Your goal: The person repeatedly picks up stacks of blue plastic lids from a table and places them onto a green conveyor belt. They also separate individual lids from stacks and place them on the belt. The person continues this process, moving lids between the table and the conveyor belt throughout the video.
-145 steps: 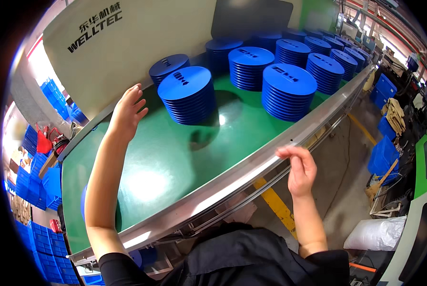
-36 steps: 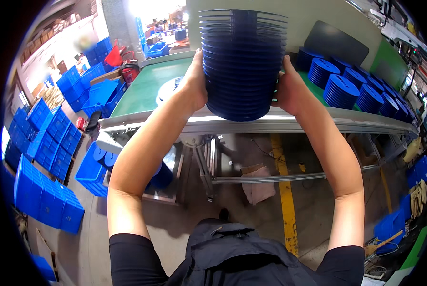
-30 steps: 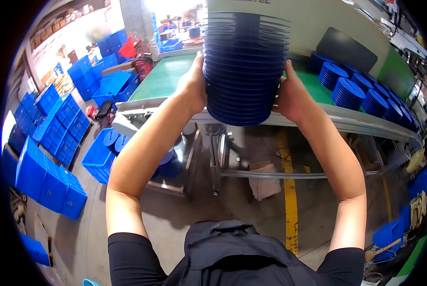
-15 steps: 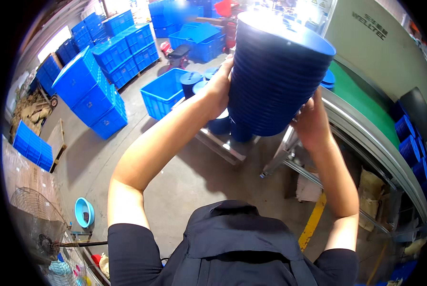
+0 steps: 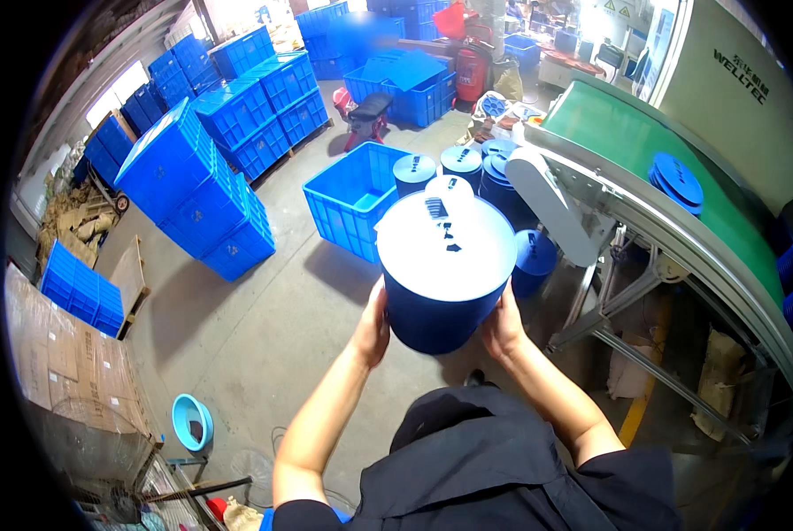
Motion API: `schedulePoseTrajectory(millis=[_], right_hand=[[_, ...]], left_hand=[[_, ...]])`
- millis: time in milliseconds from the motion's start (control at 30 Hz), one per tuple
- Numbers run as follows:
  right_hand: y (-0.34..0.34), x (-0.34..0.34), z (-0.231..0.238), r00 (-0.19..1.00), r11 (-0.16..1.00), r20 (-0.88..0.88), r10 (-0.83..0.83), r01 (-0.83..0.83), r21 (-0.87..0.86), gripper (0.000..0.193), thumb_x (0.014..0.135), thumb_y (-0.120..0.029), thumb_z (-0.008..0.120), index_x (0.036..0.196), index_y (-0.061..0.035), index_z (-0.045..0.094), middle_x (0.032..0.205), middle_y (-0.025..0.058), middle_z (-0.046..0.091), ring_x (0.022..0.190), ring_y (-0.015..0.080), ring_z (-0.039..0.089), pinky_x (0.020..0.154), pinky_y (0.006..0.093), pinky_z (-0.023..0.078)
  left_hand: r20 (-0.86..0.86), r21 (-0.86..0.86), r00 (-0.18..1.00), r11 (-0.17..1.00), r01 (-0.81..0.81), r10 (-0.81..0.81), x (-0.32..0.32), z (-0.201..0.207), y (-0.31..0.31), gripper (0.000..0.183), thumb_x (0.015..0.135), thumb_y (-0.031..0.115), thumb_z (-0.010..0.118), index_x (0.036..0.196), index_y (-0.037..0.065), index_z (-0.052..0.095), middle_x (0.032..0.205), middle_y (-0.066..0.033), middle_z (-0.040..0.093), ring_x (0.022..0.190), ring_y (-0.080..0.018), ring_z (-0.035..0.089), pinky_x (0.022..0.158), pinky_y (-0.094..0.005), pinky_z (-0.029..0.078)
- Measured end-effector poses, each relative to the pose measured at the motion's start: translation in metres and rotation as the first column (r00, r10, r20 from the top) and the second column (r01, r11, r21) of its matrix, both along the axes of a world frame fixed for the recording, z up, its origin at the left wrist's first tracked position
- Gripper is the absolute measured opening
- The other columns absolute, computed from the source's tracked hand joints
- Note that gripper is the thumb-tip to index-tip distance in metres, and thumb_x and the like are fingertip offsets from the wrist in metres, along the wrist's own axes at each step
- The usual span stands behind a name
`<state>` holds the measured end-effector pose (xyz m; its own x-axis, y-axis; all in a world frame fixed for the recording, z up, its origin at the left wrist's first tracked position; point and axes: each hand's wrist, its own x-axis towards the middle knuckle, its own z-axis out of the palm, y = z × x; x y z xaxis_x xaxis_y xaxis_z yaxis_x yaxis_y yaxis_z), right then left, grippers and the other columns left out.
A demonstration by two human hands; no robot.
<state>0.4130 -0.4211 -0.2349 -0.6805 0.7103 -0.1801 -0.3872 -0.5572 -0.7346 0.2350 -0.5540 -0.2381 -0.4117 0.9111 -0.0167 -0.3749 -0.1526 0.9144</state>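
Note:
Between my two hands stands a tall stack of blue round plastic discs (image 5: 450, 257). Its top face is bright with glare and has small dark cut-outs near the middle. My left hand (image 5: 373, 329) presses on the stack's left side, fingers partly hidden behind it. On the opposite side my right hand (image 5: 503, 327) grips it, its fingers also partly out of sight. Just beyond are more stacks of blue discs (image 5: 414, 168), beside an open blue crate (image 5: 348, 217). Another blue stack (image 5: 534, 257) stands low, to the right of the one I hold.
A green conveyor belt (image 5: 604, 115) carries a few blue discs (image 5: 677, 181) at right, with its metal frame (image 5: 631, 350) below. Blue crates (image 5: 193, 195) are piled at left. A light-blue basin (image 5: 189, 420) sits at lower left, near a wooden pallet (image 5: 133, 279).
The stack has come down and nearer to me, from raised and tilted to more upright with its top showing. Both hands moved with it. The view has shifted, revealing more of the conveyor.

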Motion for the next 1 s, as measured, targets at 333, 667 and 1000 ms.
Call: schedulePoseTrajectory(millis=[333, 667, 1000], right_hand=[[0.073, -0.159, -0.110, 0.993, 0.991, 0.105, 0.047, -0.032, -0.132, 0.066, 0.093, -0.054, 0.025, 0.132, -0.0026, 0.036, 0.130, 0.0126, 0.044, 0.118, 0.0239, 0.043, 0.101, 0.0351, 0.033], [0.193, -0.331, -0.287, 0.995, 0.970, -0.074, -0.070, 0.051, -0.239, 0.028, 0.095, -0.028, 0.039, 0.115, -0.0099, 0.049, 0.110, 0.0051, 0.054, 0.102, 0.0169, 0.050, 0.090, 0.0312, 0.043], [0.276, -0.384, -0.409, 0.959, 0.779, 0.088, -0.269, 0.271, -0.565, 0.032, 0.091, -0.029, 0.046, 0.115, -0.0075, 0.051, 0.112, 0.0074, 0.055, 0.103, 0.0194, 0.053, 0.089, 0.0338, 0.044]], left_hand=[[0.325, -0.098, 0.890, 0.948, -0.304, 0.319, -0.124, -0.143, 0.067, 0.041, 0.095, 0.039, 0.034, 0.123, 0.010, 0.043, 0.119, -0.0023, 0.047, 0.115, -0.0140, 0.040, 0.101, -0.0302, 0.026], [0.128, -0.268, 0.868, 0.859, -0.436, 0.480, -0.277, -0.185, 0.217, 0.036, 0.093, 0.032, 0.040, 0.119, 0.006, 0.037, 0.110, -0.0108, 0.049, 0.100, -0.0184, 0.051, 0.085, -0.0319, 0.046], [0.570, -0.403, 0.742, 0.907, -0.121, 0.353, -0.371, -0.360, 0.337, 0.038, 0.092, 0.035, 0.039, 0.118, 0.008, 0.042, 0.112, -0.0082, 0.051, 0.101, -0.0197, 0.050, 0.087, -0.0353, 0.043]])
